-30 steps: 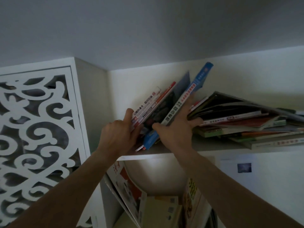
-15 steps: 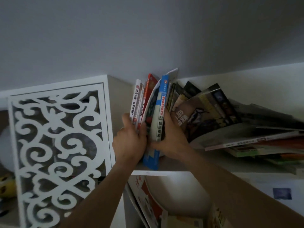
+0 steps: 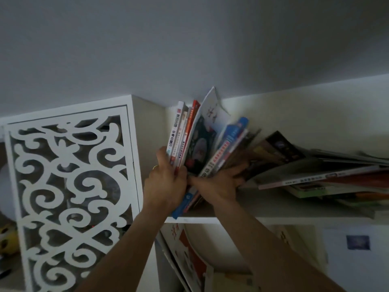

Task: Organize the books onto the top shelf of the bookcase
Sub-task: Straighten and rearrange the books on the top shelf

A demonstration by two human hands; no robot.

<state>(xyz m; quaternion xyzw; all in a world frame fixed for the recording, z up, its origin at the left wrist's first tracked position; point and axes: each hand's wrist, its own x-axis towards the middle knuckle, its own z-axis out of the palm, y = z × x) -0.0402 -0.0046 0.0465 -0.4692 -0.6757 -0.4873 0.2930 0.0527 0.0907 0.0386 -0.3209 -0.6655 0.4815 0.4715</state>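
Both hands are raised to the white top shelf (image 3: pixel 294 209) of the white bookcase, where they meet close together at the foot of a cluster of books. The left hand (image 3: pixel 166 184) is curled around the lower edge of a few thin upright white-and-red-spined paperbacks (image 3: pixel 179 133), which are held near the shelf's left side wall, the thumb lying up along their left face; a ring is seen on one finger. The right hand (image 3: pixel 219 186) is pressed with spread fingers against the books leaning to the right, its thumb reaching toward the left hand; whether anything is pinched by it cannot be told. Between the two hands a large thin white-covered magazine with a dark picture (image 3: pixel 202 148) is fanned open, and just right of it a blue-spined book with red lettering (image 3: pixel 229 144) is tilted rightward, its lower corner jutting past the shelf's front edge. Further right, dark-covered books (image 3: pixel 277 148) are slumped onto an untidy flat pile of books and magazines (image 3: pixel 336 182) lying on the shelf. To the left of the bookcase a white panel with cut-out scrollwork (image 3: pixel 71 186) is seen. On the shelf beneath, a leaning red-and-white book (image 3: pixel 189 260) is visible
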